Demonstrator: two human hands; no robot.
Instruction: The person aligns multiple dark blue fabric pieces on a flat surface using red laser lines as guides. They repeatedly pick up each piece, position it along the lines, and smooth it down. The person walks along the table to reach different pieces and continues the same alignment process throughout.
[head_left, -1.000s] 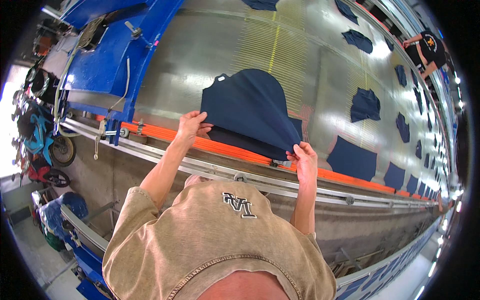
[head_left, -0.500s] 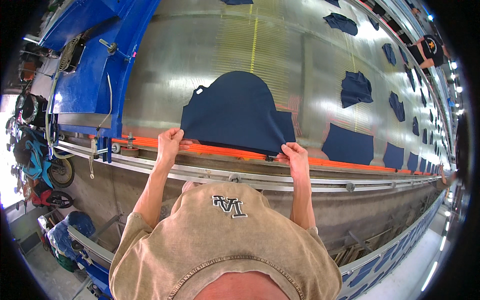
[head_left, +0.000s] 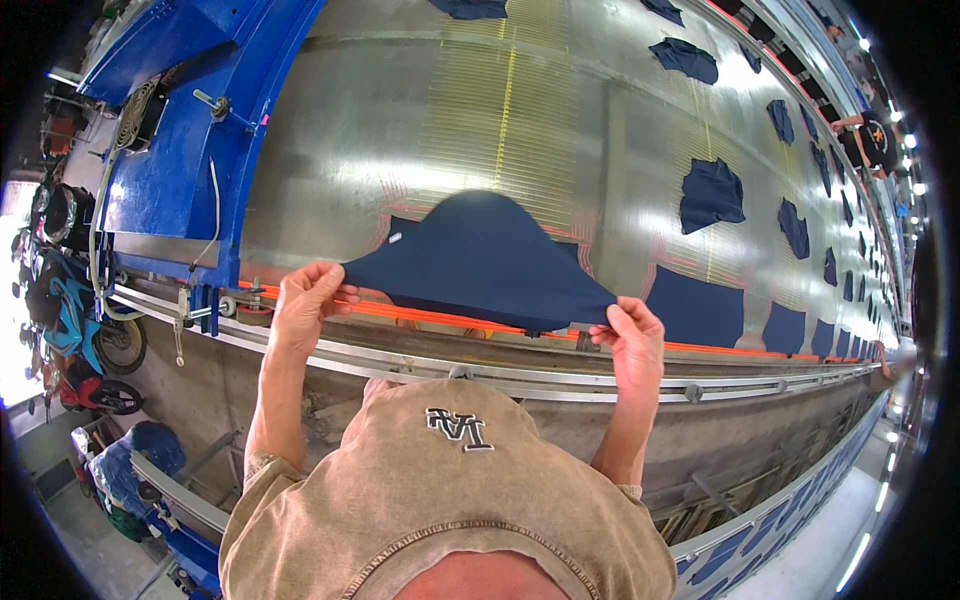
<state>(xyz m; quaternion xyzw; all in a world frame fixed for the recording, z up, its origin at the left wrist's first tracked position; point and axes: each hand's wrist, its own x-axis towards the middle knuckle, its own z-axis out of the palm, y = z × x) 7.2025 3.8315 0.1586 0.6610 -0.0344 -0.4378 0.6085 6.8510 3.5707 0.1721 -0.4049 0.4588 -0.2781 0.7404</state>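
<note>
A navy fabric piece [head_left: 480, 255] with a rounded far edge stretches between my two hands, its near edge lifted off the long table [head_left: 345, 130]. Its left corner is pinched between the thumb and fingers of my left hand [head_left: 312, 295]. My right hand [head_left: 634, 335] is closed on the right corner in the same way. A small pale slot [head_left: 395, 238] shows at the fabric's left. Beneath it, parts of another navy piece lie against the table top; most of that layer is hidden.
An orange strip [head_left: 690, 352] and a metal rail [head_left: 500, 381] run along the table's near edge. To the left stands a blue machine frame [head_left: 165, 180]. More navy pieces [head_left: 697, 310] lie along the table to the right. Another person [head_left: 876, 148] is at the far side.
My hands have spread apart and drawn nearer to me, still holding the corners. The fabric is pulled wider and tauter, and its rounded far edge has come closer.
</note>
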